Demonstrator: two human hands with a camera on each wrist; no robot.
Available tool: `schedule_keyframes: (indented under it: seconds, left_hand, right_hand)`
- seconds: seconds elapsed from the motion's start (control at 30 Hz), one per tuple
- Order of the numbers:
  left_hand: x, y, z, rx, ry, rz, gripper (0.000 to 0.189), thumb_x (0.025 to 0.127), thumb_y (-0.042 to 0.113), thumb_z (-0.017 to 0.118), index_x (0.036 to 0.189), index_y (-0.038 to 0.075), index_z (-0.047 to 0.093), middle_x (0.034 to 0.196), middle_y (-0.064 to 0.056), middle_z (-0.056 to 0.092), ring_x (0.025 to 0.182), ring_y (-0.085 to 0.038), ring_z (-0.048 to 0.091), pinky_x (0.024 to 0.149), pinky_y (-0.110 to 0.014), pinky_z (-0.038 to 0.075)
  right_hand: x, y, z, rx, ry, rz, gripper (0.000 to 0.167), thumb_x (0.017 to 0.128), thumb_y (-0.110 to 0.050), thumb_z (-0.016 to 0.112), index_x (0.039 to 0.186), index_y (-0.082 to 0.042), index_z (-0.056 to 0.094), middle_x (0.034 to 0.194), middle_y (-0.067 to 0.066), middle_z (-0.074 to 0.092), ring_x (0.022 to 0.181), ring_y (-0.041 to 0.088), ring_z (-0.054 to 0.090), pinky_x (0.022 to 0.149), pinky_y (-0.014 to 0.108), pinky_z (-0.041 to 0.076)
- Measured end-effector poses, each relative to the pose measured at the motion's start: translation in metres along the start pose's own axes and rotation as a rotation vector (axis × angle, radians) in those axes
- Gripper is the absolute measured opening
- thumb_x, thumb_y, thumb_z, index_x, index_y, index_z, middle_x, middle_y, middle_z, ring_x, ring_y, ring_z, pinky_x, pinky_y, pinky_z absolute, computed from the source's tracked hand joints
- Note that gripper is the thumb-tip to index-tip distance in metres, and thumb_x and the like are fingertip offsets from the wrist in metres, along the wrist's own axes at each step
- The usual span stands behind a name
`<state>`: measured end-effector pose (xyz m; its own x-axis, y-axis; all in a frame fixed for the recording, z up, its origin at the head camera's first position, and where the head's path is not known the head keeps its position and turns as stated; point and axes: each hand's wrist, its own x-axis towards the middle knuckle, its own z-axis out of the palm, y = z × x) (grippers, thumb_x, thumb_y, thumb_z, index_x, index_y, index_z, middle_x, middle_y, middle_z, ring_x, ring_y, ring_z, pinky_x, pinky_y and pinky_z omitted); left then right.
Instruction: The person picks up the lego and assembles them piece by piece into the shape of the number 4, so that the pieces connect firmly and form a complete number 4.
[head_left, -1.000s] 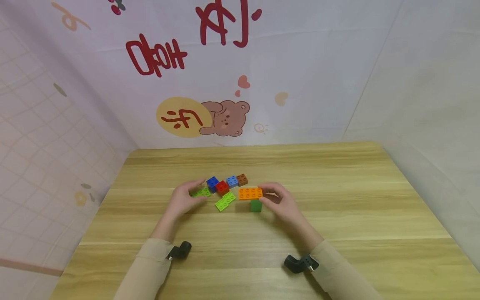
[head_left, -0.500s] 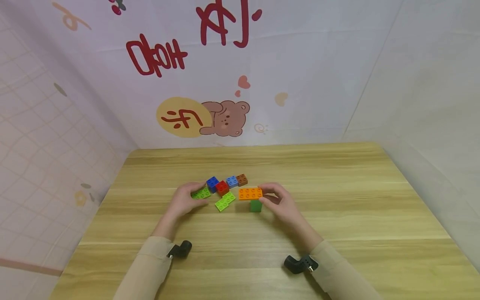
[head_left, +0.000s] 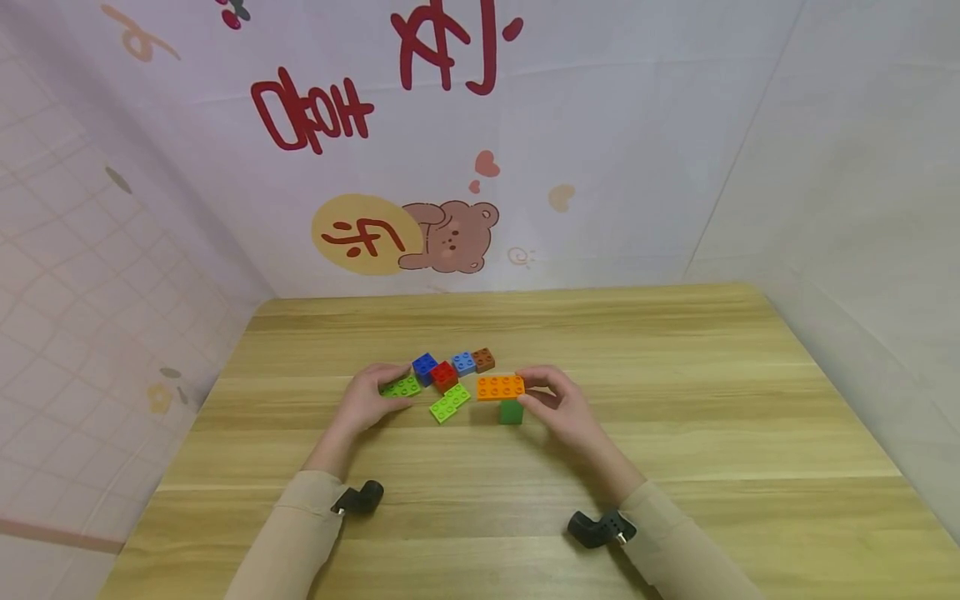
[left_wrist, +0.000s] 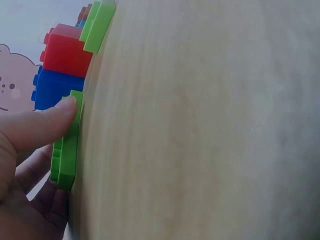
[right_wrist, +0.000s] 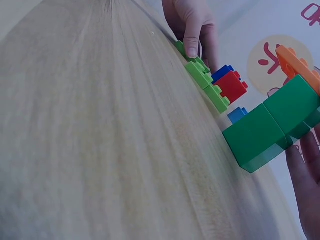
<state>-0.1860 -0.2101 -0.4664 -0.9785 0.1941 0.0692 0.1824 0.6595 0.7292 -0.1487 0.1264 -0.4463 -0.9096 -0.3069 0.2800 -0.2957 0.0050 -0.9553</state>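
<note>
My left hand (head_left: 366,398) pinches a flat green building brick (head_left: 403,387) lying on the table; in the left wrist view its thumb presses one long side. My right hand (head_left: 561,407) holds the right end of a flat orange brick (head_left: 497,387) between thumb and fingers. That orange brick sits on top of an upright stack of green bricks (right_wrist: 272,122) and juts out to the left. In the right wrist view some fingers reach behind the green stack, so their contact is partly hidden.
Between the hands lie a lime green stepped piece (head_left: 450,403), a red brick (head_left: 444,377), a dark blue brick (head_left: 425,367), a light blue brick (head_left: 464,362) and a brown brick (head_left: 483,359). Behind the wooden table (head_left: 480,517) hangs a printed cloth (head_left: 615,167).
</note>
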Motion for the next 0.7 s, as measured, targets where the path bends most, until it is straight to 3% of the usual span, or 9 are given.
schedule_keyframes:
  seconds: [0.37, 0.7]
  left_hand:
    - [0.0009, -0.0044, 0.0007, 0.008, 0.011, -0.021, 0.046, 0.081, 0.006, 0.081, 0.125, 0.002, 0.068, 0.122, -0.017, 0.064, 0.117, -0.036, 0.055, 0.105, -0.052, 0.039]
    - [-0.0028, 0.0016, -0.0025, 0.013, -0.012, -0.04, 0.038, 0.084, 0.003, 0.077, 0.121, -0.001, 0.069, 0.118, -0.018, 0.063, 0.113, -0.037, 0.056, 0.102, -0.052, 0.042]
  right_hand:
    - [0.0, 0.0028, -0.0001, 0.003, 0.001, -0.003, 0.031, 0.091, 0.01, 0.064, 0.122, 0.011, 0.058, 0.123, 0.024, 0.056, 0.108, 0.016, 0.059, 0.093, 0.031, 0.052]
    - [-0.0002, 0.004, 0.0, 0.008, -0.002, -0.02, 0.032, 0.091, 0.011, 0.063, 0.122, 0.011, 0.058, 0.123, 0.025, 0.056, 0.107, 0.013, 0.058, 0.093, 0.029, 0.052]
